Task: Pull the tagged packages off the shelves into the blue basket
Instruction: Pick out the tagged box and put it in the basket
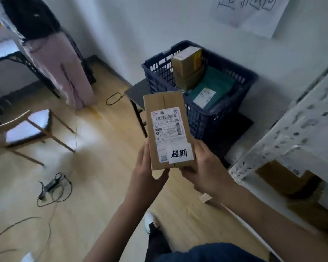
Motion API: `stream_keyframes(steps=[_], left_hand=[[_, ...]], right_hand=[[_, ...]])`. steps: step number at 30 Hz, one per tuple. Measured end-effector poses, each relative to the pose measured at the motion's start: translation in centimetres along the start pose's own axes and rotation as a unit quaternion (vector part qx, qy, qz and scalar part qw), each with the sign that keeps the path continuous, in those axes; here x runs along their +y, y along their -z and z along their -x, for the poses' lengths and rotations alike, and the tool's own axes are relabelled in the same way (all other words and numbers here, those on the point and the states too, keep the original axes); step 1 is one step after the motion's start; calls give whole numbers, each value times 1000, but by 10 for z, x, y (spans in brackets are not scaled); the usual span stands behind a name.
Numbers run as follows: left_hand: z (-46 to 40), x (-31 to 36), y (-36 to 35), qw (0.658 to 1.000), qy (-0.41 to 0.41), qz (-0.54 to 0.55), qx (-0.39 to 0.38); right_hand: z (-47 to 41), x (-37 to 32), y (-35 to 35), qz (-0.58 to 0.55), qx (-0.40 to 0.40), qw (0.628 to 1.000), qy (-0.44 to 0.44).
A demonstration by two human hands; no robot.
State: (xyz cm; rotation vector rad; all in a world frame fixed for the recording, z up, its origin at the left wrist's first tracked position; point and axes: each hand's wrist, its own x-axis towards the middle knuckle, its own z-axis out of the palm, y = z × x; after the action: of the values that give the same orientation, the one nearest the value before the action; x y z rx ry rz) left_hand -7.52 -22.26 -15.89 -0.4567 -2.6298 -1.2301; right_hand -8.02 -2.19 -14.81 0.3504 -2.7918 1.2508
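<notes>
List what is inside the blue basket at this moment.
The blue basket holds stacked brown cardboard boxes leaning at its far left and a teal mailer bag with a white label. Whatever lies beneath them is covered; the held box hides the near corner.

Parcel depot: shelving (284, 140), labelled pkgs (187, 71).

Beyond the left hand (148, 167), another person (51, 44) is cut off at the frame's top; shelf (292, 133) right of the right hand (204, 167) is blurred.
</notes>
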Motion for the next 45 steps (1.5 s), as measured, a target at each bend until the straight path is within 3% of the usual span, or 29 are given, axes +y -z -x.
stream_keyframes(steps=[6,10,18,29,36,45], left_hand=[[-148,-61,22,990,-90,-1,-112],[-225,-76,4,976,-169,-7,-138],[-342,-100,-50,957,-172,52,-229],[-467,-125,-125,894,-167,62,-411],[-500,-153,-152,830,-214,47,-513],[-524,-174,-182,810,-215,34,-545]], right_hand=[[-104,-10,-5,12,105,991,-76],[-152,1,-3,23,169,977,-129],[-233,54,12,55,232,949,-208],[-303,142,26,17,250,915,-317],[-311,160,20,-1,222,884,-411],[-341,178,-5,-2,205,858,-471]])
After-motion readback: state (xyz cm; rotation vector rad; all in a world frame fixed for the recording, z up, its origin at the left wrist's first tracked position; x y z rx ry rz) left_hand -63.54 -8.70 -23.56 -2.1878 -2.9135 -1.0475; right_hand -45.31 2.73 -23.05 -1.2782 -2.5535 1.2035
